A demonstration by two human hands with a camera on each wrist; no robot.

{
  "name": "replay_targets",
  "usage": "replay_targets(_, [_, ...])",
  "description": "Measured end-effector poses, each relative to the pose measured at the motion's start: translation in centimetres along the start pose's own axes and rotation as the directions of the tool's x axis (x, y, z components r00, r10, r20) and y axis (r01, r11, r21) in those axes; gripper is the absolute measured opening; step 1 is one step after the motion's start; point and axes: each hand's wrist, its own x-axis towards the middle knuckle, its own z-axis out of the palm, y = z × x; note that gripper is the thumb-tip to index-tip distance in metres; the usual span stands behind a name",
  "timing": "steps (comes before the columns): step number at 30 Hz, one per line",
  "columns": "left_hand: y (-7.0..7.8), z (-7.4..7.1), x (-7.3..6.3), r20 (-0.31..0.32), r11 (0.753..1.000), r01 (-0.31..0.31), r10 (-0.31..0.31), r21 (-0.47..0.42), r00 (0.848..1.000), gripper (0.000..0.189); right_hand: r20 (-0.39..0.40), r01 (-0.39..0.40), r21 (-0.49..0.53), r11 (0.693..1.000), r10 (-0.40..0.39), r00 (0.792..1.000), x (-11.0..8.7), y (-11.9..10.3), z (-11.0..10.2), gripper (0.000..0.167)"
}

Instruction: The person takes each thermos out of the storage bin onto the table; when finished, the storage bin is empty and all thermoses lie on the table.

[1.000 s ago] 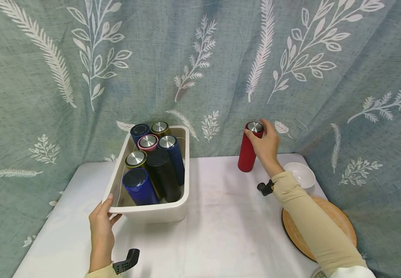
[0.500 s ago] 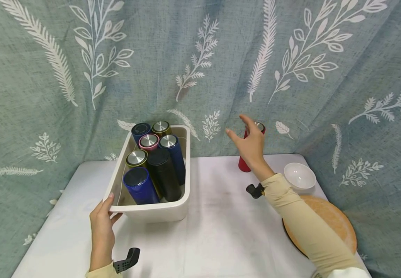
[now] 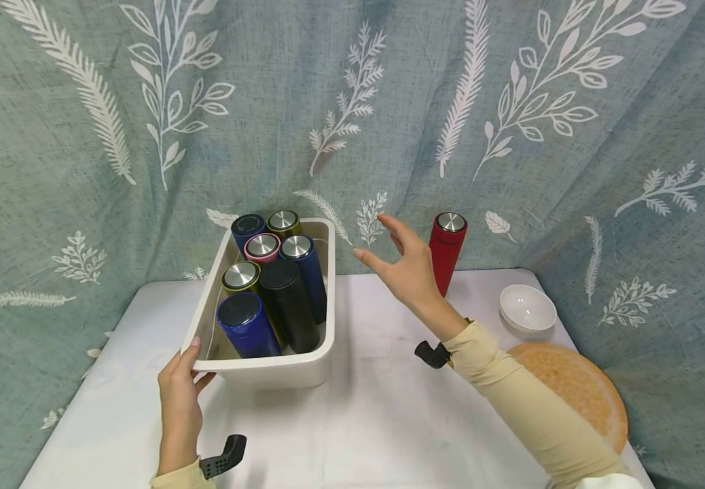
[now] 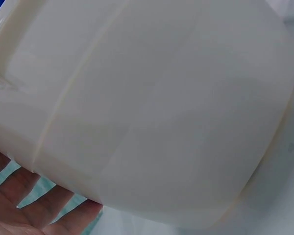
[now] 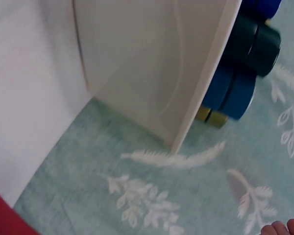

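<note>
A white plastic bin (image 3: 267,375) packed with several upright bottles stands on the left of the table. My left hand (image 3: 179,401) grips its front left corner, thumb over the rim and fingers beneath; in the left wrist view the fingers (image 4: 34,192) lie along the bin wall. Inside are a bright blue bottle (image 3: 248,329), a black bottle (image 3: 290,309), a navy bottle (image 3: 305,272) and others with steel lids. Between the bin and a red bottle (image 3: 448,248), my right hand (image 3: 410,272) is raised with thumb and fingers spread, holding nothing. The red bottle stands upright behind it.
A white bowl (image 3: 528,308) sits at the right edge of the table, with a round orange-brown board (image 3: 591,397) nearer me, partly under my right sleeve. A leaf-patterned curtain (image 3: 352,122) hangs behind and around the white-covered table (image 3: 377,421).
My right hand has let go of the red bottle's top and moved left toward the bin. The red bottle stays where it stood. My left hand keeps its grip on the bin.
</note>
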Motion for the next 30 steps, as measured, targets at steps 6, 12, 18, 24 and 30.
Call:
replay_targets(6, [0.0, 0.0, 0.0, 0.003, 1.000, -0.004, 0.004, 0.004, 1.000, 0.062, -0.008, 0.032, 0.033, 0.999, -0.032, 0.999, -0.9, -0.8, 1.0, 0.062])
replay_targets(12, [0.1, 0.0, 0.0, 0.004, 1.000, 0.003, -0.003, 0.002, 1.000, 0.062, 0.013, 0.065, 0.060, 0.996, -0.066, 0.998, -1.8, -1.8, 1.8, 0.062])
replay_targets(18, [0.1, 0.0, -0.1, 0.003, 1.000, 0.005, -0.005, 0.009, 1.000, 0.062, 0.036, 0.025, 0.082, 0.996, -0.028, 0.999, -2.5, -2.5, 2.5, 0.061])
replay_targets(24, [0.1, 0.1, -0.1, 0.002, 1.000, 0.017, -0.017, 0.015, 1.000, 0.061, 0.091, -0.036, 0.139, 0.990, 0.023, 0.996, -3.4, -3.0, 3.5, 0.059])
replay_targets(30, [0.0, -0.1, -0.1, 0.006, 1.000, 0.007, -0.007, 0.009, 1.000, 0.061, 0.113, -0.047, 0.163, 0.985, 0.028, 0.993, -4.1, -3.5, 4.4, 0.057])
